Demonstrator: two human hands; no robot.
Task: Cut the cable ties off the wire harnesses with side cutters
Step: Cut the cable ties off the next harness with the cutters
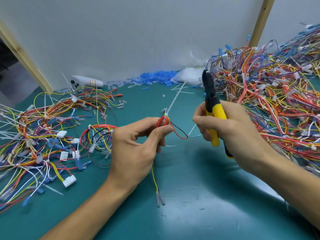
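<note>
Left fingers (160, 134) pinching wire harness (162, 121), cable tie (174, 99) just above, right fingers (201, 119) gripping side cutters (217, 110)

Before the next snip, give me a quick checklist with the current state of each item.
1. Bundle held: the left hand pinches the looped wire bundle. Ok.
2. Tie exposed: the white cable tie sits on top of the loop, above the fingers, with its tail pointing up and away. Ok.
3. Tool in grip: the right hand grips the side cutters by the yellow handles. Ok.
4. Blades at the tie: the tip points up, well apart from the tie. Not ok.
5. Blades open: cannot tell.
6. Wires clear of the cut: red and yellow strands crowd right under the tie. Cannot tell.
</note>
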